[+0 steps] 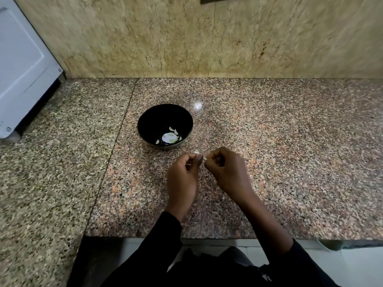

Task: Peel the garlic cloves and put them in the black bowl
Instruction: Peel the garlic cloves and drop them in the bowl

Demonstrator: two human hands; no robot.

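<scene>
Hands: left hand and right hand both pinch garlic clove near black bowl.

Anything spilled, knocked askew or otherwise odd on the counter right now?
Nothing stands out. The black bowl sits upright on the granite counter with a few peeled cloves inside. One small pale piece lies on the counter just before the bowl; too small to identify. Left hand and right hand pinch a clove between them.
</scene>
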